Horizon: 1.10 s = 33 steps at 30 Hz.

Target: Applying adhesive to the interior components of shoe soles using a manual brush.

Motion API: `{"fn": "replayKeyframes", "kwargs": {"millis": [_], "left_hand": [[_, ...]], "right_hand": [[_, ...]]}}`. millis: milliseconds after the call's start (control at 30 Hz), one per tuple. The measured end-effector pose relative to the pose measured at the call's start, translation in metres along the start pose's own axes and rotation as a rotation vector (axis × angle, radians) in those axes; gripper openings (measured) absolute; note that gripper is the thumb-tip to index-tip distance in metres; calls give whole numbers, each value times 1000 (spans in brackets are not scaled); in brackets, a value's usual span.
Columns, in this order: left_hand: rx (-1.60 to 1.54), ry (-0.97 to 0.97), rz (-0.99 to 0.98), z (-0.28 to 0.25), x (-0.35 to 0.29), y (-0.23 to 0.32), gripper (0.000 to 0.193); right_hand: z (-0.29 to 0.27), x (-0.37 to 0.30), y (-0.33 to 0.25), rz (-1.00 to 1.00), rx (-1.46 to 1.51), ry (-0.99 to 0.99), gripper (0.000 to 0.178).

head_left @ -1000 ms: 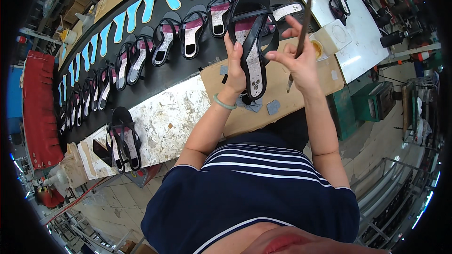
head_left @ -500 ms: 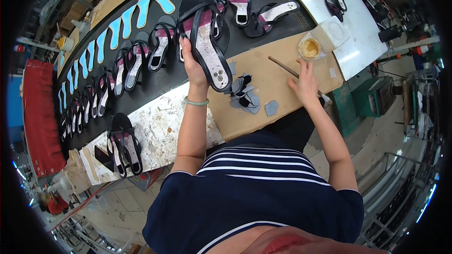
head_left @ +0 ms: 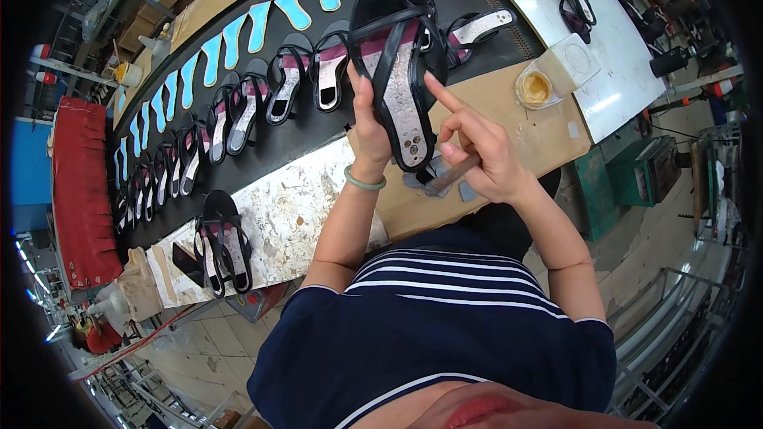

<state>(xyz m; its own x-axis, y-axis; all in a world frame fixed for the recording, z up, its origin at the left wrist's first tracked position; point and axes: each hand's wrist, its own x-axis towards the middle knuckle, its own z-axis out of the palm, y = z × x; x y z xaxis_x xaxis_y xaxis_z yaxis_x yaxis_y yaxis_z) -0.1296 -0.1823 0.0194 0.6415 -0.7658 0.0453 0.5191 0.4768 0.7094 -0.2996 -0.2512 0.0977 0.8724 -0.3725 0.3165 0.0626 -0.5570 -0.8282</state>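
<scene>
My left hand [head_left: 369, 131] grips a black strappy sandal [head_left: 404, 95] by its side, holding it raised above the bench with the toe pointing away. Its insole is whitish and bare, with a purple band under the straps and small round marks at the heel. In my right hand [head_left: 489, 151] is a brush [head_left: 457, 173], its brown handle pinched between thumb and fingers; the bristles cannot be made out. The right index finger stretches to the sandal's right edge; whether it touches, I cannot tell. Grey fabric pieces [head_left: 467, 191] lie behind the brush, partly hidden.
A glue cup [head_left: 534, 89] stands at the right of the cardboard [head_left: 556, 139]. Several sandals [head_left: 248, 107] line the black surface, with blue insole pieces [head_left: 261, 25] behind them. Another pair [head_left: 225, 242] sits on the stained white board [head_left: 294, 210]. A white table [head_left: 608, 71] adjoins at right.
My right hand has picked up the brush from the cardboard and come left to the sandal. The view has shifted slightly, and the held sandal is now further right in it.
</scene>
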Motion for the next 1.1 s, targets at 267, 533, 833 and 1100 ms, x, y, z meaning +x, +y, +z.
{"fn": "replayKeyframes", "kwargs": {"millis": [267, 533, 833, 1100], "left_hand": [[-43, -103, 73, 30, -14, 19, 43], [54, -114, 111, 25, -13, 12, 34], [195, -96, 94, 21, -16, 5, 39], [222, -113, 141, 17, -9, 3, 42]], "right_hand": [[16, 10, 7, -60, -284, 19, 64], [22, 4, 9, -18, -358, -28, 30], [28, -8, 8, 25, -391, -3, 60], [26, -13, -2, 81, -389, -66, 42]]}}
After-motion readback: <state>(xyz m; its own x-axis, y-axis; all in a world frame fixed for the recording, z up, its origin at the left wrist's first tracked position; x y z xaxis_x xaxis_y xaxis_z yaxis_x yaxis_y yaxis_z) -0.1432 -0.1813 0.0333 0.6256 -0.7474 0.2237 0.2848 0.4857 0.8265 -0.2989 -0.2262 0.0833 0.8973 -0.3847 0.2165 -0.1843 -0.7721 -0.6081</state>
